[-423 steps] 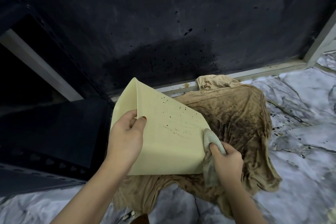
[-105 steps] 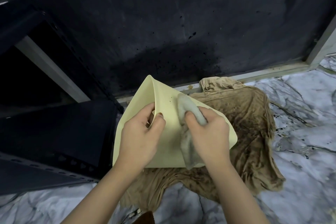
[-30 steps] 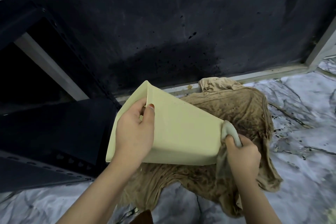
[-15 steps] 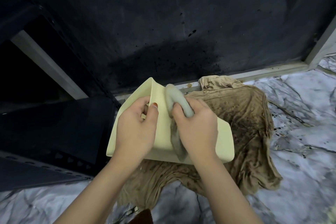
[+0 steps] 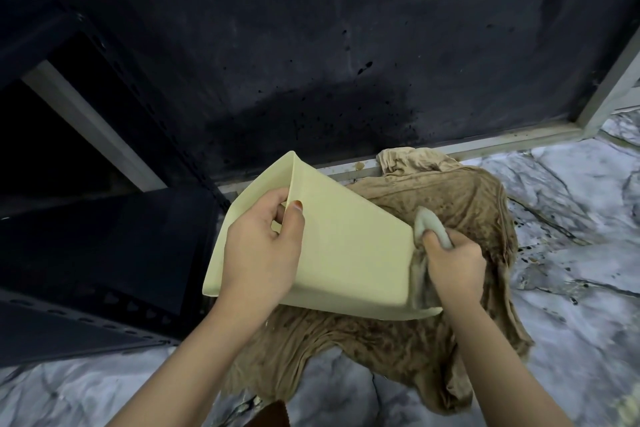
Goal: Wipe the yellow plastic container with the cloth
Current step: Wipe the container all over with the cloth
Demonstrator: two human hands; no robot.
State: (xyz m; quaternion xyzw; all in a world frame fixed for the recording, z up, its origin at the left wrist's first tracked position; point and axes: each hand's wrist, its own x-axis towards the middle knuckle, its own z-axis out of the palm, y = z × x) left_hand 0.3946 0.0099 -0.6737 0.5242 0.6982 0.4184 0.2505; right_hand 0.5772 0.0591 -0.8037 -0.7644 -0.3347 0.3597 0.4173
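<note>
A: What is looking risky here?

B: The left hand (image 5: pixel 263 246) is pinching only the far-left rim of the yellow container (image 5: pixel 349 246), thumb outside, fingers curled inside. If the right hand (image 5: pixel 453 263) is pushing hard at the other end, I think the tub could be twisting out of that pinch.

A: And the cloth?

B: The right hand is closing around the grey cloth (image 5: pixel 431 225), pressing it against the container's right end. Its loose tail could be dragging over the stained brown fabric (image 5: pixel 433 350) underneath and smearing dirt back.

A: How is the container looking?

B: It is lying tilted on its side above the fabric on the marble floor (image 5: pixel 571 288), pale yellow, smooth, with no specks showing on the upper face.
</note>
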